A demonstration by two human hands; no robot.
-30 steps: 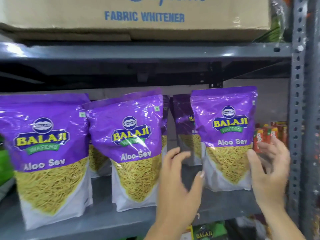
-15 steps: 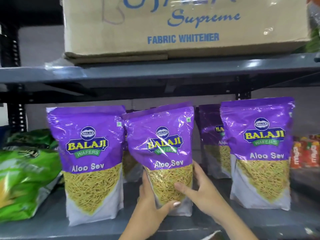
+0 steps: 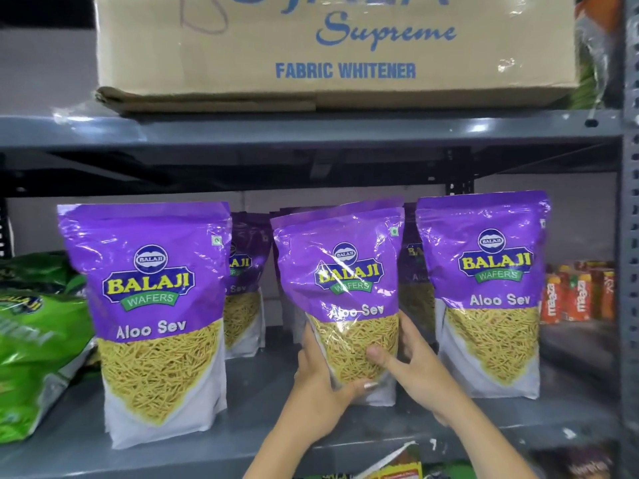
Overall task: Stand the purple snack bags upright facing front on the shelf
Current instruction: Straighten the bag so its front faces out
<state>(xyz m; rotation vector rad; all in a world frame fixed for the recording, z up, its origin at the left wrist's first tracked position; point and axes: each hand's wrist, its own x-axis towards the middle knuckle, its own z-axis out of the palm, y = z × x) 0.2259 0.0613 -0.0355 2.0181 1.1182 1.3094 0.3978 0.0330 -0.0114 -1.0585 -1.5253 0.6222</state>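
Three purple Aloo Sev bags stand in the front row on the grey metal shelf (image 3: 249,440). The left bag (image 3: 155,305) and the right bag (image 3: 487,288) stand upright, labels to the front. The middle bag (image 3: 345,278) tilts slightly to the left. My left hand (image 3: 321,378) grips its lower left side, thumb across the front. My right hand (image 3: 411,368) grips its lower right side, thumb on the front. More purple bags (image 3: 243,288) stand behind, mostly hidden.
A cardboard box (image 3: 332,50) marked Fabric Whitener sits on the upper shelf. Green snack bags (image 3: 34,347) lie at the left. Orange drink cartons (image 3: 577,295) stand at the back right, next to the grey upright post (image 3: 629,236).
Both hands left the right bag and took hold of the middle bag at its lower sides. The middle bag has shifted right, closer to the right bag, and the camera view panned left.
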